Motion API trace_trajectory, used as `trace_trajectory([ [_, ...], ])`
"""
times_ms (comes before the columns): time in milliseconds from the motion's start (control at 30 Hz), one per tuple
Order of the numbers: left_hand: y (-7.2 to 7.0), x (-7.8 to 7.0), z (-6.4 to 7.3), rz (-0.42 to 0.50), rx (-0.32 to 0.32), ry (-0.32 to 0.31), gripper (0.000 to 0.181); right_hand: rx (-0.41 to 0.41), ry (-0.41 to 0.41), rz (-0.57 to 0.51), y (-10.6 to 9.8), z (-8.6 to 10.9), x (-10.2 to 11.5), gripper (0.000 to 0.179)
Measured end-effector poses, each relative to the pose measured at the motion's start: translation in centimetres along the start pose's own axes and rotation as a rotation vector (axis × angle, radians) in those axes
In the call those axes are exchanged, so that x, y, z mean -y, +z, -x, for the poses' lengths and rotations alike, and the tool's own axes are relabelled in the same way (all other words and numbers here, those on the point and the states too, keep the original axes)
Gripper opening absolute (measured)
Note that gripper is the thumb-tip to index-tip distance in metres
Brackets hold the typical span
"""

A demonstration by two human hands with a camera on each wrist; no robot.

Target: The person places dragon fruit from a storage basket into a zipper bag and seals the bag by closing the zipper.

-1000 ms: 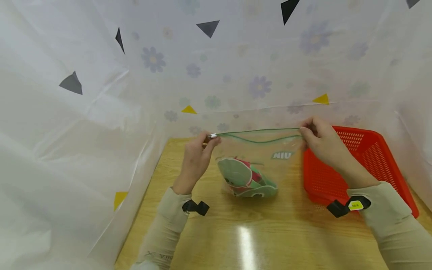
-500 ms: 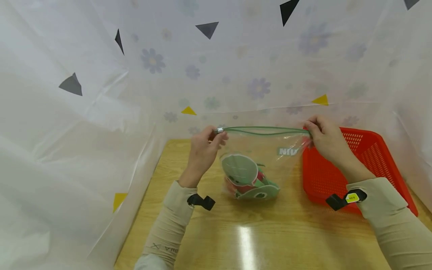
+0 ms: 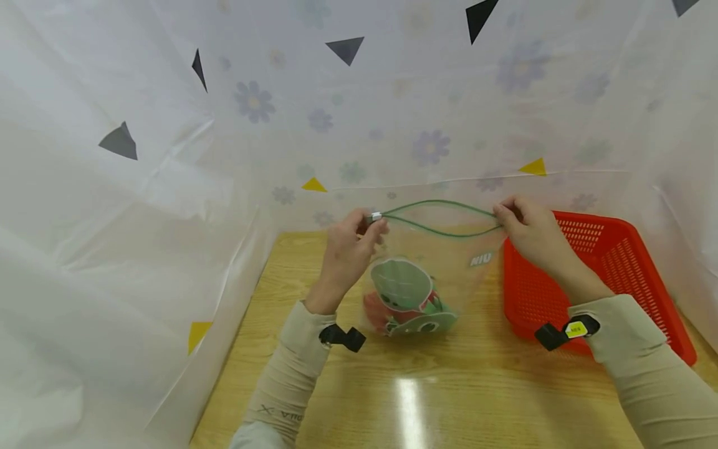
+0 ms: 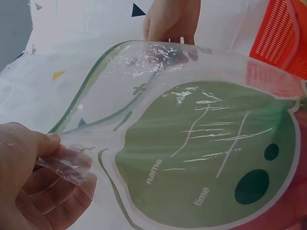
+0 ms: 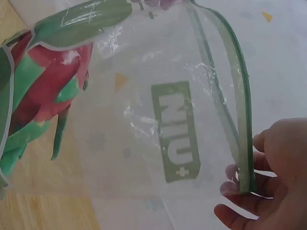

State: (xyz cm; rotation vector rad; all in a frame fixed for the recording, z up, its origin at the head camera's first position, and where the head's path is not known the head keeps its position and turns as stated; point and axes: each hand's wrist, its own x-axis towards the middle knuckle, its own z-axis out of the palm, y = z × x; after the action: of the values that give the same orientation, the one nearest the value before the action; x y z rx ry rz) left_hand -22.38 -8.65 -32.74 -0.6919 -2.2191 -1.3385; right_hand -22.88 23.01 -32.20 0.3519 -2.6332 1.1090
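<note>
A clear zip bag point(image 3: 449, 255) with green zip edges hangs upright above the table, its mouth spread into a loop. My left hand point(image 3: 349, 249) pinches its top left corner by the white slider point(image 3: 376, 216). At the top right corner, my right hand point(image 3: 535, 237) pinches the zip edge between thumb and fingers. A green printed panel point(image 4: 201, 153) with the words "name" and "time" fills much of the left wrist view. Low in the bag shows a red and green leafy shape point(image 5: 53, 86); whether it is print or contents, I cannot tell. "NIU" lettering point(image 5: 175, 129) marks one side.
A red perforated plastic basket point(image 3: 634, 268) stands on the right of the wooden table point(image 3: 348, 399), partly behind my right forearm. White flower-printed sheeting point(image 3: 387, 118) with black and yellow triangles closes off the back and sides.
My left hand has shifted right with the slider end. The right hand went slightly right, then back left. The bag's zip edges, nearly together half a second ago, now bow apart.
</note>
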Motion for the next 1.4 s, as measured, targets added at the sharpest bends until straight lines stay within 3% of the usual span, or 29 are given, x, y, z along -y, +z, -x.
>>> trace_trajectory([
  [200, 0.2, -0.2, 0.0, 0.010, 0.007, 0.016, 0.016, 0.007, -0.109, -0.022, 1.2, -0.1, 3.1, 0.038],
  [500, 0.3, -0.4, 0.1, 0.010, 0.020, 0.011, 0.013, -0.024, -0.434, -0.013, 4.1, -0.8, 7.5, 0.025],
  [633, 0.4, -0.5, 0.3, 0.012, 0.027, 0.015, 0.013, -0.035, -0.527, -0.016, 5.3, -1.2, 8.7, 0.026],
  [967, 0.7, -0.6, 0.5, -0.002, 0.038, 0.109, 0.014, -0.027, -0.631, -0.028, 7.3, -1.6, 10.7, 0.014],
  [1400, 0.4, -0.7, 0.7, -0.048, 0.038, 0.150, 0.014, -0.030, -0.669, -0.014, 8.1, -1.5, 11.5, 0.007],
])
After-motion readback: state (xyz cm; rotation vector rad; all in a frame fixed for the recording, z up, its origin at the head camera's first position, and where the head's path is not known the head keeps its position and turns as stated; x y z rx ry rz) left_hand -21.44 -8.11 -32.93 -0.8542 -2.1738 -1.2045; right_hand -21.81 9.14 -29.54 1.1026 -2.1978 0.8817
